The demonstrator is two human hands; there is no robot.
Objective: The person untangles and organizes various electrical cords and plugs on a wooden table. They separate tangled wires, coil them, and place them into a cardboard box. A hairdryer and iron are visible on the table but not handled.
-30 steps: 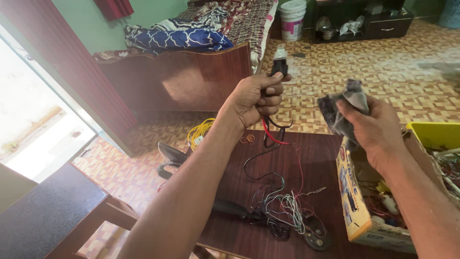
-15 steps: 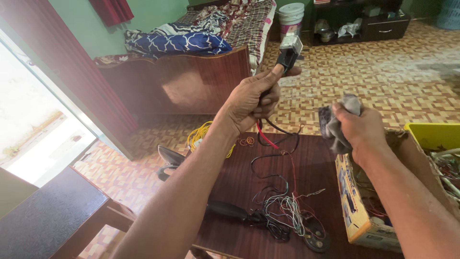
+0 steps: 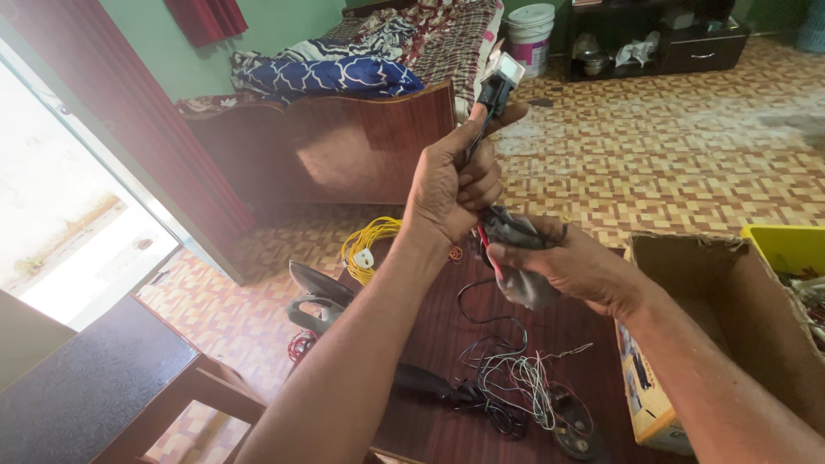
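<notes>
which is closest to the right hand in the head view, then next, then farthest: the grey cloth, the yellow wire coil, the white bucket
1. Grey cloth: gripped in the right hand, just under the left hand.
2. Yellow wire coil: at the table's far left edge, beyond the left forearm.
3. White bucket: on the floor at the far end of the room, beside the bed.
</notes>
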